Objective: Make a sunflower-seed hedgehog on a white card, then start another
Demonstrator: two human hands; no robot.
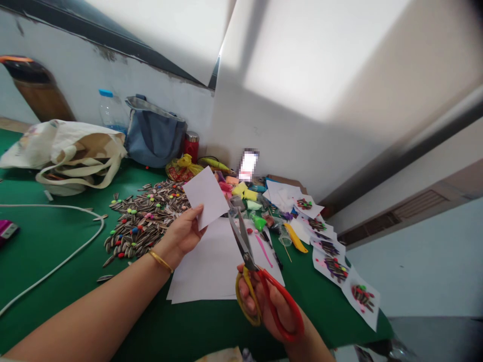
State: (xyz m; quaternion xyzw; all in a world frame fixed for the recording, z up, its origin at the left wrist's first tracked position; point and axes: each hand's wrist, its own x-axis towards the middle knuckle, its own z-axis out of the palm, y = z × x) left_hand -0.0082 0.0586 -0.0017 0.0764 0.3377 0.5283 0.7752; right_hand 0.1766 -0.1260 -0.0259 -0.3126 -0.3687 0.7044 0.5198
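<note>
My left hand (187, 230) pinches a small white sheet of paper (207, 196) by its lower edge, thumb on top, and holds it up over the table. Scissors (247, 251) with one red and one yellow handle are in my right hand (264, 301), fingers through the loops. Their blades are slightly apart and point upward, close to the paper's right corner; whether they touch it I cannot tell. Beneath both hands lie larger white sheets (207, 276). A pile of striped sunflower seeds (151, 216), mixed with small coloured bits, spreads left of my left hand.
Coloured clay packs (245, 192) lie behind the sheets, near a lit phone (249, 165). A yellow cutter (295, 238) is to the right, beside papers with seed figures (334, 269). Bags (156, 133) and a red flask (191, 146) stand along the wall. A white cable (86, 236) crosses the left.
</note>
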